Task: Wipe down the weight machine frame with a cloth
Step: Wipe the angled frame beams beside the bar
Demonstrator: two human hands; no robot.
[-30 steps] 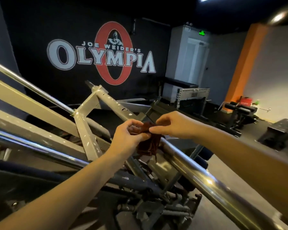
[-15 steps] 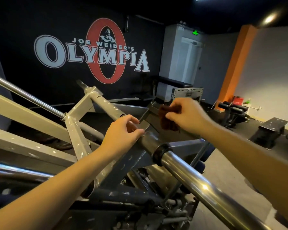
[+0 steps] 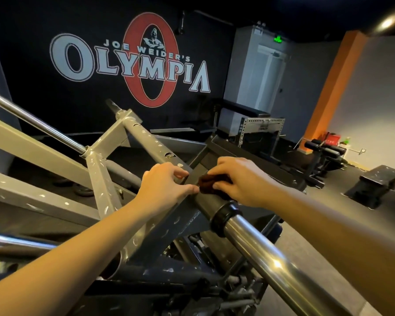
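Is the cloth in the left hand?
No, the dark red cloth sits under the right hand, pressed on the machine frame, while the left hand rests beside it.

Black logo wall (image 3: 100,106), orange pillar (image 3: 328,92).

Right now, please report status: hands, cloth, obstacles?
Right hand grips dark red cloth on grey frame tube. Left hand rests beside. Nothing blocking.
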